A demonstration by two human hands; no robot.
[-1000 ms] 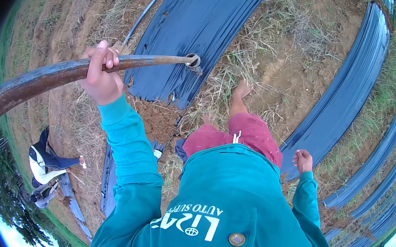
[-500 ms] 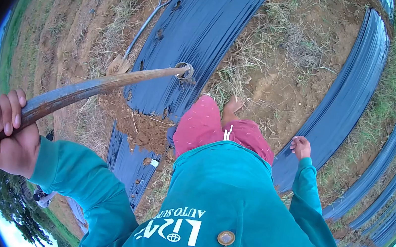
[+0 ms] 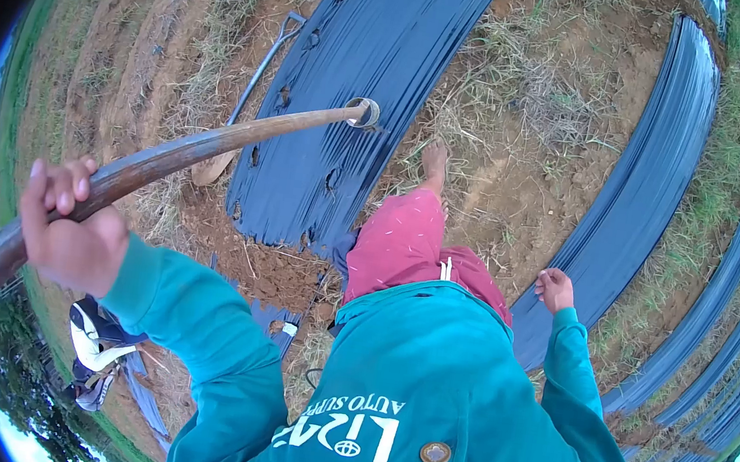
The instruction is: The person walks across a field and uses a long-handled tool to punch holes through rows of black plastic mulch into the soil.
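My left hand (image 3: 76, 225) is closed around a long wooden pole (image 3: 213, 147), raised at the left of the view. At its far end the pole carries a round metal ring (image 3: 364, 112), which is over the black plastic sheet (image 3: 386, 37). Several torn holes show in that sheet. My right hand (image 3: 556, 290) hangs beside my right thigh with its fingers curled in; no object shows in it. Behind it lies another strip of black plastic sheet (image 3: 650, 165).
A shovel (image 3: 265, 68) lies along the sheet's left edge, its blade near loose brown soil (image 3: 267, 269). My bare foot (image 3: 435, 160) is on the grassy path. At lower left, another person (image 3: 98, 345) bends over. Further covered rows (image 3: 705, 313) run on the right.
The pole's ring end has shifted slightly right and up, and my left hand has moved right. My bare foot has come forward. The bending person has come further into view.
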